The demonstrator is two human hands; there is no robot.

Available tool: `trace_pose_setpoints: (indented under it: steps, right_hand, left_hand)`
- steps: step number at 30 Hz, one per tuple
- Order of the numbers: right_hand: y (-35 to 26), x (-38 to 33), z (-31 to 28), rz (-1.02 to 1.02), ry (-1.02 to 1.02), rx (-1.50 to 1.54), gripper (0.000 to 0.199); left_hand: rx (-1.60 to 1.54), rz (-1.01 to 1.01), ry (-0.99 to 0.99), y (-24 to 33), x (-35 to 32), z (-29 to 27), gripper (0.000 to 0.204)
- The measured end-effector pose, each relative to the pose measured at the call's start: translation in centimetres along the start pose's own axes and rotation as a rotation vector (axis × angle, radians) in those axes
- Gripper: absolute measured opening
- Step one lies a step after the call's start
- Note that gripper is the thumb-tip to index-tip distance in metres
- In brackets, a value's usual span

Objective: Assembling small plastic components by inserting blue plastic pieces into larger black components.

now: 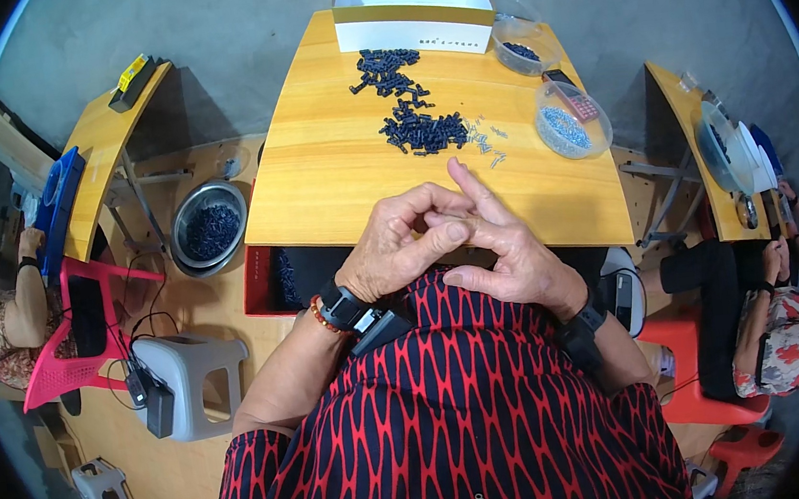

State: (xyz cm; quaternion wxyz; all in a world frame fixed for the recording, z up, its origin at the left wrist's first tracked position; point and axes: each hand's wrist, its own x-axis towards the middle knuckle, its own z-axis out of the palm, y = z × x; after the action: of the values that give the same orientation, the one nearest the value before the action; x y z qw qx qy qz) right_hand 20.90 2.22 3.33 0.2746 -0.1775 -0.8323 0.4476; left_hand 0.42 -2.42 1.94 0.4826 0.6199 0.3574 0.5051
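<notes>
My hands meet over the table's near edge, in front of my body. My left hand [403, 239] is closed, its thumb and fingers bent together against the fingers of my right hand. Whatever it may hold is hidden. My right hand [513, 253] has its fingers apart, one pointing away from me and the thumb stretched to the left. Just beyond them lies a heap of small dark plastic pieces [422, 130], with a scatter of small clear pieces [485, 135] at its right. Another dark heap [387, 73] lies farther back.
A white and gold box [412, 32] stands at the table's [315, 176] far edge. On the right are a tub of pale pieces [569, 127], a calculator [581, 105] and another clear tub [523, 53]. A metal basin [210, 226] stands on the floor left. People sit at both side tables.
</notes>
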Motion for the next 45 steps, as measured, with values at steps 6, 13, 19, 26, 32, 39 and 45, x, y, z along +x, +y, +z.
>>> trace_pose_setpoints:
  steps: [6, 13, 19, 26, 32, 39, 45]
  right_hand:
    - [-0.3, 0.4, 0.0, -0.133, -0.024, -0.251, 0.027]
    - [0.0, 0.3, 0.0, -0.173, -0.02, -0.302, 0.03]
    - [0.2, -0.2, -0.6, -0.024, 0.018, 0.269, 0.06]
    - [1.2, -0.3, -0.6, 0.079, 0.002, 0.931, 0.065]
    - [0.7, -0.1, -0.3, 0.131, -0.016, 0.972, 0.056]
    - [1.8, -0.3, 0.3, 0.229, -0.005, 0.972, 0.042]
    - [1.8, -0.2, 0.6, 0.225, 0.034, 0.701, 0.034]
  left_hand:
    - [-0.353, -0.263, -0.012, -2.1, 0.2, 0.2, 0.024]
    - [-0.456, -0.389, 0.053, -2.6, 0.5, 0.3, 0.026]
    - [-0.337, -0.315, 0.345, -1.7, 0.4, 0.0, 0.029]
    - [-0.006, 0.01, 0.485, -1.6, 0.4, -0.1, 0.026]
    - [0.019, 0.121, 0.297, -0.6, 0.6, 0.2, 0.028]
    - [0.476, 0.245, 0.206, -0.3, 1.1, 0.4, 0.022]
    - [0.369, 0.23, 0.189, -0.8, 1.1, 0.3, 0.012]
